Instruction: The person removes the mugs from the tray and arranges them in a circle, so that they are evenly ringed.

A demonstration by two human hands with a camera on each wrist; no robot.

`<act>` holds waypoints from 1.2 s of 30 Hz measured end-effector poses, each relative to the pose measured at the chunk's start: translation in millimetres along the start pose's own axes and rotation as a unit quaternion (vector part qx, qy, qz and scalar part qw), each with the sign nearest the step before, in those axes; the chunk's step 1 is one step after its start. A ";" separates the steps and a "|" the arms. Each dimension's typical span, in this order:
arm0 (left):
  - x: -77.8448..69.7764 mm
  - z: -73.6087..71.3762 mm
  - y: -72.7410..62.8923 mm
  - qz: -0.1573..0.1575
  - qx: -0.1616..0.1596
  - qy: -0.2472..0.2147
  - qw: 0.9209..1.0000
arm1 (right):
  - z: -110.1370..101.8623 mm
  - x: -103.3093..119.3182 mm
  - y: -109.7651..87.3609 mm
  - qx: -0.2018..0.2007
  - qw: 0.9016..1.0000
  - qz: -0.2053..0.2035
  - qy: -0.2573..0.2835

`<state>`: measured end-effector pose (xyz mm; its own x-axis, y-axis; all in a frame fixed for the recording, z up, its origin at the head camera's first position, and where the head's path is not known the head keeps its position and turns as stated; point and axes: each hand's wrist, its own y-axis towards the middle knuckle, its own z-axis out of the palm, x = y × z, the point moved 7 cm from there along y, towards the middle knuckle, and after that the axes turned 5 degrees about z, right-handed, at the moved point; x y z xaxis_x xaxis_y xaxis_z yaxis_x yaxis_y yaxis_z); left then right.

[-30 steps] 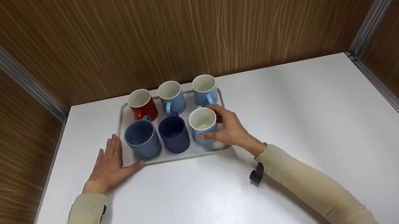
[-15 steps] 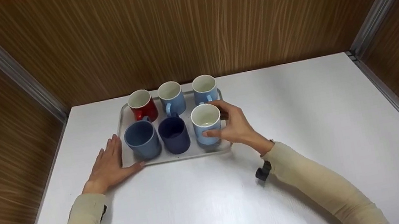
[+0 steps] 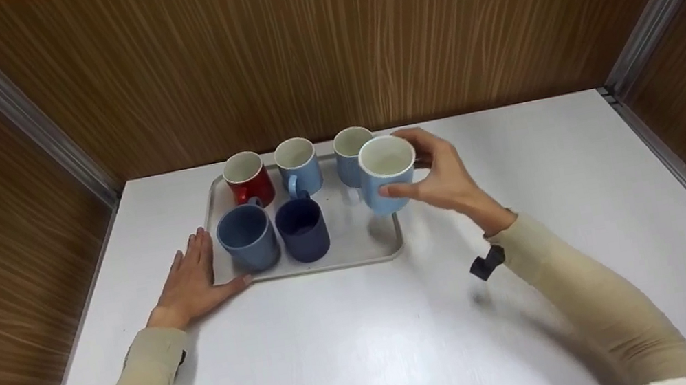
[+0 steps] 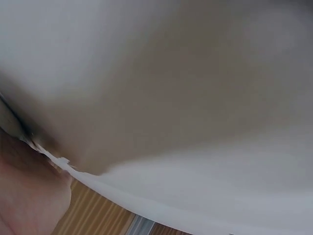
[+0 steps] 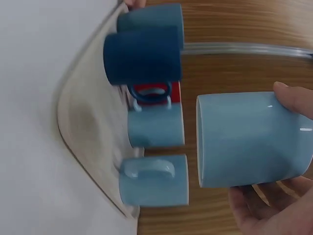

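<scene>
My right hand (image 3: 449,178) grips a light blue mug (image 3: 385,175) with a white inside, thumb on the near side and fingers behind. The mug hangs above the right edge of the tray (image 3: 358,239); in the right wrist view the same mug (image 5: 249,139) shows large and close. On the tray's left edge lies my left hand (image 3: 190,281), fingers straight and thumb along the front rim. Beside it stands a grey-blue mug (image 3: 247,238), then a dark navy mug (image 3: 303,230). Behind them are a red mug (image 3: 249,184) and two light blue mugs, one left (image 3: 299,166) and one right (image 3: 351,156).
The white table (image 3: 341,346) extends in front and to the right of the tray. A wood-grain panel (image 3: 331,41) rises close behind the mugs, with more panels at both sides. The left wrist view mostly shows blurred white table surface (image 4: 220,171).
My right hand has lifted the light blue mug off the tray's front right spot and carried it up and to the right. The left hand has stayed at the tray's edge.
</scene>
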<state>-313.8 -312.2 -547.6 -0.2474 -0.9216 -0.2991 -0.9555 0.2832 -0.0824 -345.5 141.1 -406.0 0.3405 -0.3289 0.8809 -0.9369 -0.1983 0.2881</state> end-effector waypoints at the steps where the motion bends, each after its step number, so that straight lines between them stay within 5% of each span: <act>1: -0.2 0.1 0.1 0.001 0.000 0.002 1.000 | -6.8 -0.5 1.7 -0.007 1.000 0.001 0.001; 15: -1.4 4.9 5.9 -0.003 0.012 0.011 1.000 | -89.1 -31.4 20.4 -0.095 0.993 0.048 -0.046; 36: 2.9 3.6 2.4 -0.003 0.002 0.002 1.000 | -116.4 -86.9 42.6 -0.129 0.977 0.153 -0.073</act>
<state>-316.2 -313.2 -552.1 -0.2424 -0.9241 -0.2954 -0.9562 0.2790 -0.0882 -424.3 268.7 -426.5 0.0310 -0.4690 0.8826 -0.9791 0.1633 0.1212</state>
